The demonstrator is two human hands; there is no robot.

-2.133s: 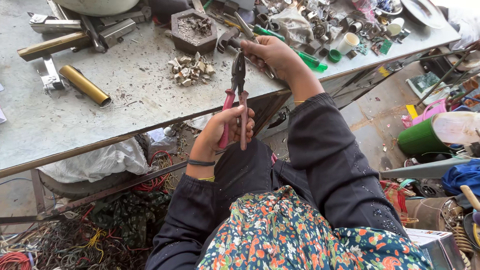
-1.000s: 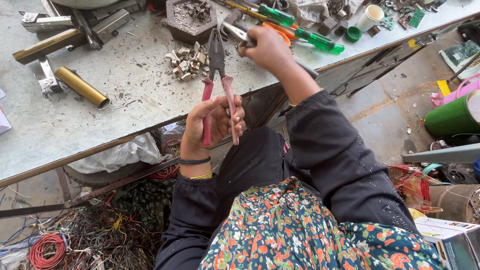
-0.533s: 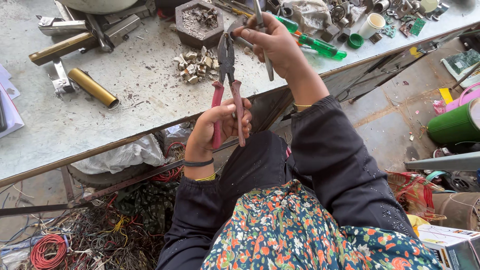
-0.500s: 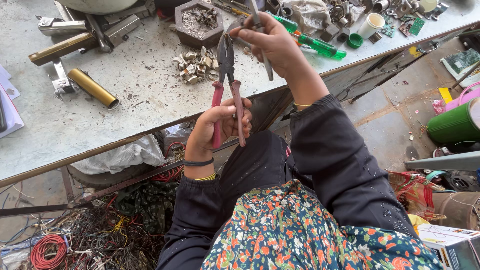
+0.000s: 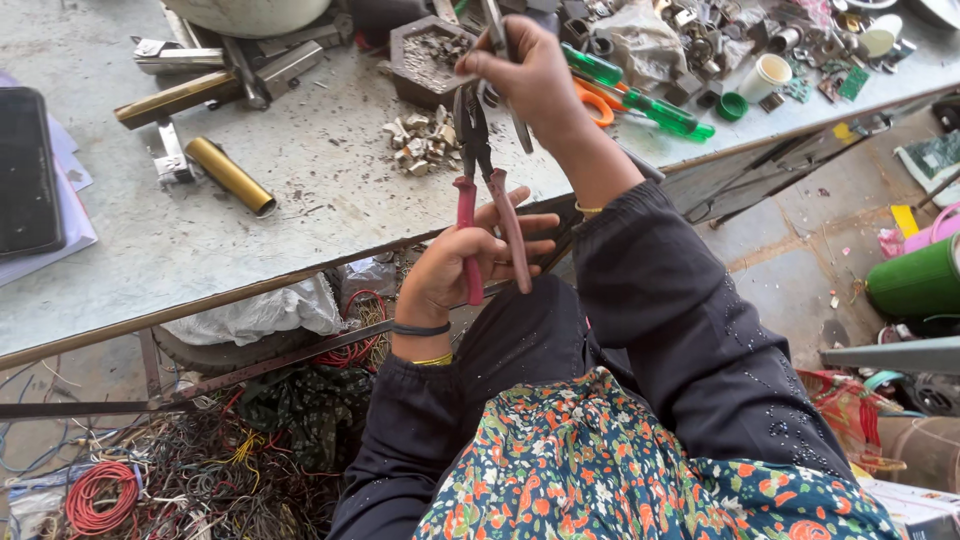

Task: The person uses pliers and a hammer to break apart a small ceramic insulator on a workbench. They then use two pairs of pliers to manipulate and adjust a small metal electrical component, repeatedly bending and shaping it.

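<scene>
My left hand point(image 5: 470, 262) grips the red handles of a pair of pliers point(image 5: 478, 185), held upright in front of the table edge with the jaws pointing up. Just above, my right hand point(image 5: 530, 75) is pinched shut on a thin metal strip point(image 5: 505, 70) right at the plier jaws. A small pile of metal scraps point(image 5: 420, 142) lies on the table just left of the jaws, and behind it stands a dark square tray point(image 5: 428, 58) filled with small metal pieces.
A brass tube point(image 5: 228, 175), metal bars and brackets point(image 5: 225, 75), and a black phone point(image 5: 28, 170) on papers lie on the grey table point(image 5: 250, 230). Green-handled screwdrivers point(image 5: 640, 95), orange scissors, cups and clutter sit at right. Tangled wires point(image 5: 180, 470) lie below; a green bucket point(image 5: 915, 280) stands right.
Both hands with the pliers have stayed near the table edge. My right hand has shifted up to the jaws with the metal strip. The view moved a little right, showing the phone.
</scene>
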